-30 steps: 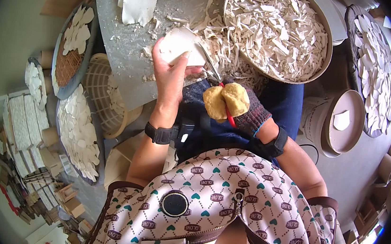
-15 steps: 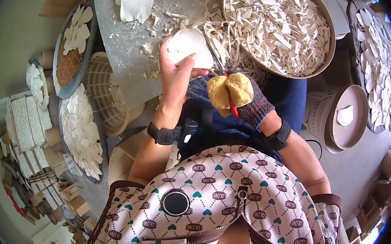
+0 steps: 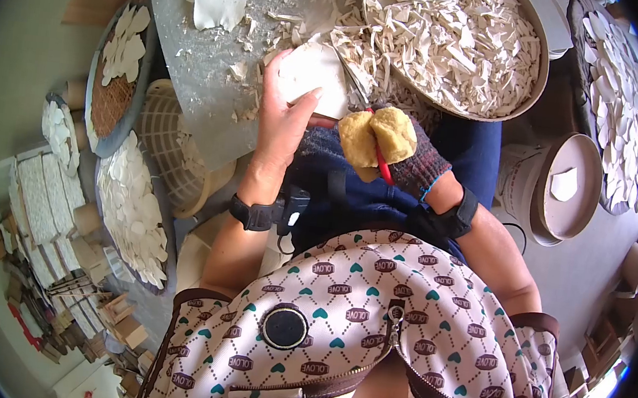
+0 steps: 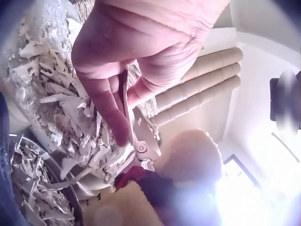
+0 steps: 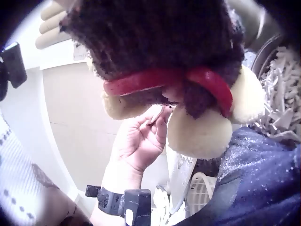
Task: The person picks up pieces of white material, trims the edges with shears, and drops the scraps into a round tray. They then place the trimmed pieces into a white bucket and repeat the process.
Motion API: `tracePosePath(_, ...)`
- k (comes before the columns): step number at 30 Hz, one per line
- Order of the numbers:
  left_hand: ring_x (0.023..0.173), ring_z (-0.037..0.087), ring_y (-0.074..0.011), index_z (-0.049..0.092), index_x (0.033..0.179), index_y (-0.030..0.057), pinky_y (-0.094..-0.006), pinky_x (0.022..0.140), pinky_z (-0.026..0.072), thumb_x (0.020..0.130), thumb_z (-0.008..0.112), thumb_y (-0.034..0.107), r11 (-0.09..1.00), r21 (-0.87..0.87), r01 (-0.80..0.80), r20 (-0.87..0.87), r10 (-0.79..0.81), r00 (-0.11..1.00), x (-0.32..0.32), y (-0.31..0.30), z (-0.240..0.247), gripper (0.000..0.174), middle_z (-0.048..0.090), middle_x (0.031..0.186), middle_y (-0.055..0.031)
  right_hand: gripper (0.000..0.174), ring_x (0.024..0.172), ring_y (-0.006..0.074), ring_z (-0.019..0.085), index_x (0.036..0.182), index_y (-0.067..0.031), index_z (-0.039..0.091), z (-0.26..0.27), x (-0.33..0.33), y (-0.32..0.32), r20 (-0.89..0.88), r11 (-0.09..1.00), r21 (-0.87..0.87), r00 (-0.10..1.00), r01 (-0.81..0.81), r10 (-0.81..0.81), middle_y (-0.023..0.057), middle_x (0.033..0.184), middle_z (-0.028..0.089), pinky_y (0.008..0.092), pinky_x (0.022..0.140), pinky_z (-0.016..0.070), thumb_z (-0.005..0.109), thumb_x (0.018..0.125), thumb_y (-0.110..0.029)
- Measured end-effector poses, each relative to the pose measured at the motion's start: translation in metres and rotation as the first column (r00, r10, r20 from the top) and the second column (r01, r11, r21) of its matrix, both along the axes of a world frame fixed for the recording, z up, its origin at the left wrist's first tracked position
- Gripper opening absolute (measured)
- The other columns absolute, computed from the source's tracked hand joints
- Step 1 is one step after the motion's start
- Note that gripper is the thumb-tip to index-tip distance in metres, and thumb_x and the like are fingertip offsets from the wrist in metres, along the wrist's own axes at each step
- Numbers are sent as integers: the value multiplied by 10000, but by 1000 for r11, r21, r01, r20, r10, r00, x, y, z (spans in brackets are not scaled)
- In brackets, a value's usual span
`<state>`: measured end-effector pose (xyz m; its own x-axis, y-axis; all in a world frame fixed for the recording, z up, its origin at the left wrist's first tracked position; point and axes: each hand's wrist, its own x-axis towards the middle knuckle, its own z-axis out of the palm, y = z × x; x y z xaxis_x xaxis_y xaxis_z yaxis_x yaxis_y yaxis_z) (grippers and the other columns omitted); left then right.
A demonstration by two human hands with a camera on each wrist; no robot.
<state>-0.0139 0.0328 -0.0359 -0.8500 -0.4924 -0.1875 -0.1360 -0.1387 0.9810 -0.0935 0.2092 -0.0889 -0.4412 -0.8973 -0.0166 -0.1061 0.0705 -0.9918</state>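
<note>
A thin white sheet piece (image 3: 312, 78) is pinched between the thumb and fingers of the bare left hand (image 3: 281, 127); the left wrist view shows it edge-on beside the fingers (image 4: 117, 125). The right hand (image 3: 419, 167), in a dark knitted glove, grips red-handled scissors (image 3: 381, 165) padded with yellow foam (image 3: 394, 135). Their blades lie along the right edge of the white piece, and whether they touch it is hard to tell. In the right wrist view the gloved fingers are wrapped round the red handles (image 5: 146, 81).
A round tray (image 3: 543, 75) heaped with white scraps stands at the table's back right. More scraps litter the grey table (image 3: 212, 102). Left are a woven basket (image 3: 163, 116) and trays of flat white pieces (image 3: 131, 210). A bucket (image 3: 524, 174) stands right.
The white piece and left hand have shifted slightly right and turned a little. The right hand with the scissors has moved slightly right and up, its blades now more hidden.
</note>
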Motion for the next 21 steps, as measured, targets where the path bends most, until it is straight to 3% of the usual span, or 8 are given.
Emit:
tracePosePath(3, 943, 579, -213, 266, 1323, 96, -287, 613, 577, 815, 532, -16, 998, -48, 48, -23, -49, 999, -1, -6, 3, 584, 449, 1202, -132, 365, 841, 294, 592, 965, -81, 588, -8, 2, -1, -105, 993, -111, 993, 40, -51, 113, 894, 614, 351, 735, 488, 699, 660, -248)
tracePosePath(5, 950, 574, -207, 257, 1332, 101, -281, 607, 577, 807, 539, -25, 986, -115, 123, 6, -123, 992, 0, -10, 8, 609, 440, 1217, -130, 370, 839, 294, 590, 956, -82, 595, -7, 0, -3, -339, 985, -166, 936, 42, -97, 110, 881, 616, 347, 738, 484, 711, 648, -251)
tracePosePath(6, 956, 572, -202, 249, 1339, 106, -275, 606, 576, 802, 542, -31, 975, -135, 179, 46, -174, 984, 0, -12, 13, 626, 435, 1225, -128, 374, 836, 303, 585, 964, -81, 599, -6, 1, -4, -294, 986, -167, 955, -8, -42, 110, 880, 617, 352, 746, 479, 712, 649, -250)
tracePosePath(8, 961, 568, -194, 240, 1344, 95, -272, 622, 572, 795, 549, -43, 957, -168, 238, 98, -224, 970, 1, -15, 20, 645, 442, 1220, -133, 385, 836, 313, 582, 966, -74, 600, -12, 0, -7, 314, 990, -115, 949, 78, -38, 114, 878, 616, 363, 751, 477, 715, 647, -257)
tracePosePath(10, 960, 565, -188, 237, 1341, 62, -280, 658, 567, 789, 555, -57, 948, -204, 246, 117, -225, 967, 0, -18, 23, 648, 468, 1193, -146, 391, 835, 322, 580, 966, -67, 597, -14, -2, -10, 445, 988, -127, 895, 90, -25, 121, 877, 615, 374, 755, 476, 714, 647, -261)
tracePosePath(14, 913, 610, -218, 269, 1326, 19, -306, 638, 558, 835, 517, -35, 974, -157, -162, -182, 133, 974, 3, -8, 3, 553, 586, 1042, -196, 272, 922, 222, 586, 1052, -8, 552, -11, -3, -7, 8, 991, -127, 999, -48, 50, 110, 1003, 601, 324, 817, 483, 541, 838, -175)
tracePosePath(17, 837, 638, -252, 250, 1336, 17, -297, 625, 556, 857, 492, -7, 965, 11, -263, -154, 261, 953, 6, 3, 1, 537, 587, 1037, -207, 285, 924, 206, 587, 1069, -6, 539, -8, 4, -10, -18, 993, -115, 1000, -16, 14, 110, 1021, 603, 315, 819, 481, 547, 842, -177)
tracePosePath(21, 720, 660, -265, 270, 1331, 4, -275, 576, 556, 880, 469, 33, 967, 55, -247, -107, 252, 962, 5, 1, 6, 495, 594, 1019, -205, 405, 911, 319, 568, 1045, -50, 532, 0, 5, -11, 116, 985, -172, 992, -20, 41, 145, 995, 593, 378, 798, 467, 667, 700, -213)
